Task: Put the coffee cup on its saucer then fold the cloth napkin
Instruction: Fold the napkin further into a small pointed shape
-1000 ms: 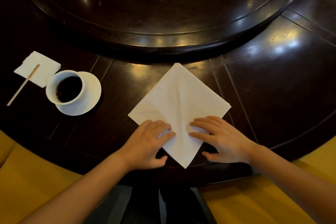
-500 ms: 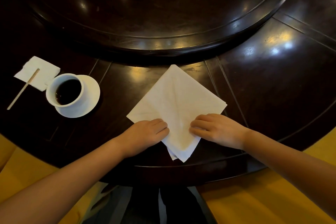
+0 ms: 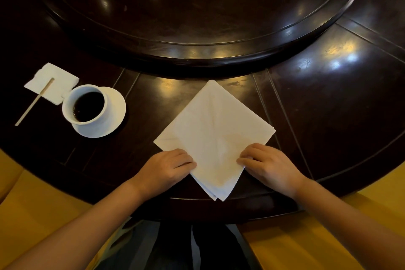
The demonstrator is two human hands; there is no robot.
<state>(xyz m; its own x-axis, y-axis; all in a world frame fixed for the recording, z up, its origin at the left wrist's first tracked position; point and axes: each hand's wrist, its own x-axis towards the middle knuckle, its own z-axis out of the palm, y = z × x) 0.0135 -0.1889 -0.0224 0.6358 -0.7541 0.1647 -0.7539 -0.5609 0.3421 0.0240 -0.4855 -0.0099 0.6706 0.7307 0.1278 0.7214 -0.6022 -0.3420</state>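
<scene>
Cup [image 3: 87, 105] sits on saucer [image 3: 114, 116].
Left hand [image 3: 166, 166] and right hand [image 3: 269, 164]: each grip pinches the napkin [image 3: 214, 138].

Glossy dark round table [image 3: 328, 98] with raised turntable [image 3: 197, 6]; yellow seating [image 3: 306, 237].

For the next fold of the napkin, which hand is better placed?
Neither clearly: left hand and right hand pinch opposite lower edges of the cloth napkin, mirrored. Probably both fold together; the cup already sits on its saucer.
</scene>
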